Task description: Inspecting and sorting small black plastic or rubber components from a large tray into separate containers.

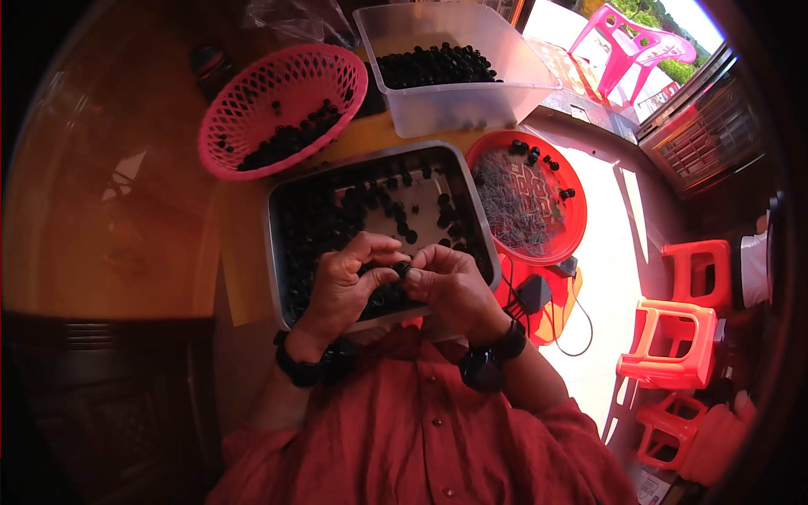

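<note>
Above the metal tray (467,181), my left hand (341,282) and my right hand (454,284) meet fingertip to fingertip. Between their thumbs and forefingers is a small black round part (402,269), pinched from both sides and partly covered by the fingers. Under my hands the tray holds many loose black parts (324,215) of similar look, densest on its left side. To the right of the tray, a round red tray (577,227) carries a pile of thin clear pieces (513,206) and several black parts near its rim.
Behind the metal tray stand a pink woven basket (220,105) and a translucent plastic bin (454,109), both with black parts inside. A black adapter (534,295) with cables lies at right. Red stools (673,341) stand farther right, and a pink chair (627,50) is outside the doorway.
</note>
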Tool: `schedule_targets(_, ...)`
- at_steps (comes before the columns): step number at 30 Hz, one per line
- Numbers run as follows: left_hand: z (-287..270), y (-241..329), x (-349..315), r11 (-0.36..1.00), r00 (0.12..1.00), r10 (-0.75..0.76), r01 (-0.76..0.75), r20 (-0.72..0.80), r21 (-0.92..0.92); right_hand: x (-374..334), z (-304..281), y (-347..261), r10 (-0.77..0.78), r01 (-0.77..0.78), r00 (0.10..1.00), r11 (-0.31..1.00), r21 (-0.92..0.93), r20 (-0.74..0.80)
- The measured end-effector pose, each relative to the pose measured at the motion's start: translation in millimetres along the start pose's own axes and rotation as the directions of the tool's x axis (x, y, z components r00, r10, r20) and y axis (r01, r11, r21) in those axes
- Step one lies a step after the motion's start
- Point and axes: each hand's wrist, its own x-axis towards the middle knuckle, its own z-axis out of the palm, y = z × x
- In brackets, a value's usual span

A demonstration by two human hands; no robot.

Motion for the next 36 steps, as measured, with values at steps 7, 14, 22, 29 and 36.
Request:
schedule_targets(7, -4.4, 2.2, -0.4, 1.000, 0.999, 0.005, -0.005, 0.036, -0.002, 1.3, 4.9, 5.4, -0.017, 0.016, 1.000, 0.999, 0.050, 0.012)
schedule_targets(14, 4.6, 0.9, -3.7, 0.995, 0.999, -0.027, 0.026, -0.017, -0.095, 7.6, 5.5, -9.9, 0.086, -0.101, 0.993, 0.969, 0.225, 0.078)
schedule_targets(22, -15.2, -9.2, -5.8, 0.962, 0.983, -0.120, 0.151, -0.142, 0.226, 50.9, 4.3, -125.4, -0.345, 0.364, 0.931, 0.855, 0.370, -0.118)
schedule_targets(29, -11.9, -15.6, -24.2, 0.805, 0.998, -0.052, 0.022, 0.033, 0.593, 46.1, -13.1, -74.5, -0.172, 0.313, 0.948, 0.339, -0.887, 0.269)
schedule_targets(36, -5.9, -20.9, -22.9, 0.710, 0.995, -0.057, -0.018, 0.083, 0.704, 46.0, -17.9, -18.8, -0.167, 0.370, 0.879, -0.350, -0.860, 0.446)
